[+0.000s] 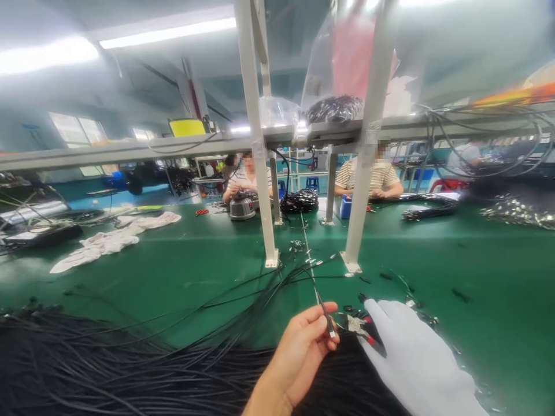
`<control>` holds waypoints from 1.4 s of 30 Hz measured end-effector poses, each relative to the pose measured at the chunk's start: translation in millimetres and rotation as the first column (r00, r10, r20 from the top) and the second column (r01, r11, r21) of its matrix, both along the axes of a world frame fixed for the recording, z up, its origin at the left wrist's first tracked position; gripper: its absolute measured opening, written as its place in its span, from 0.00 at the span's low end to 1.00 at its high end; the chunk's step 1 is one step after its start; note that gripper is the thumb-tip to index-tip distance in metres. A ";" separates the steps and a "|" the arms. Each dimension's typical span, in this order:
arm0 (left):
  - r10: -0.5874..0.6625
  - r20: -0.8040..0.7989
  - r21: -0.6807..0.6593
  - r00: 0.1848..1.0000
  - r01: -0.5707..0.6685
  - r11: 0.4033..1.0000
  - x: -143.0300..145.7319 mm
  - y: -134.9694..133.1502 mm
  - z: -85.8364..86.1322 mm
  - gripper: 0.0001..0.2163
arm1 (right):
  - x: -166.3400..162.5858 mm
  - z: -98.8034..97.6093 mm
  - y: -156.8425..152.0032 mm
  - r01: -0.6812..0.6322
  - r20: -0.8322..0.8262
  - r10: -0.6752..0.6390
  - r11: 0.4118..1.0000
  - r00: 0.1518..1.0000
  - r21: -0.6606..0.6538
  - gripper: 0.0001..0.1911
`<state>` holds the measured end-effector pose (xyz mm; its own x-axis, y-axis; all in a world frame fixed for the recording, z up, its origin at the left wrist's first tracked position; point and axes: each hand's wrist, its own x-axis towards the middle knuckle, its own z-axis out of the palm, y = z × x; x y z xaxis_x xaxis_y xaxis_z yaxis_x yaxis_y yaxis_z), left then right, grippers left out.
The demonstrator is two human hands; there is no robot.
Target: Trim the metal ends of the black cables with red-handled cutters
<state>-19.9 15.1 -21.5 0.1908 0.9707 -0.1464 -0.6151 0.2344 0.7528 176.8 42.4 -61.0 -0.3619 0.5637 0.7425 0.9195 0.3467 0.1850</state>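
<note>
My bare left hand (306,341) pinches a black cable (324,309) close to its end, where a small silvery-white connector (332,333) points down toward me. In a white glove, my right hand (411,352) is wrapped round a pair of cutting pliers (356,325) with red and black handles. The pliers' jaws sit just right of the cable end, by my left fingertips; whether they touch it I cannot tell. A thick pile of black cables (130,375) covers the near side of the green table (208,237), and several loose cable ends lie ahead of my left hand.
Pale metal posts (356,219) rise from the table to an overhead shelf (173,144). Black scraps (385,276) lie to the right. A white cloth (117,240) lies left. Across the table are two people, a grey round device (241,208) and a cable coil (299,200).
</note>
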 end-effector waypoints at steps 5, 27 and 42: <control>-0.009 0.010 -0.012 1.000 0.009 1.000 0.2 -1.2 1.1 0.21 | -0.1 3.4 -1.2 -0.009 0.006 0.008 0.998 1.000 0.068 0.17; -0.018 -0.010 0.017 1.000 0.018 1.000 -3.6 0.9 2.3 0.19 | -4.0 -0.5 -1.7 0.029 0.057 -0.033 0.997 0.998 0.066 0.25; -0.055 -0.028 0.005 0.998 0.055 0.998 -6.5 2.9 0.5 0.18 | -7.7 2.6 -5.1 0.010 -0.041 -0.009 1.000 0.999 0.013 0.28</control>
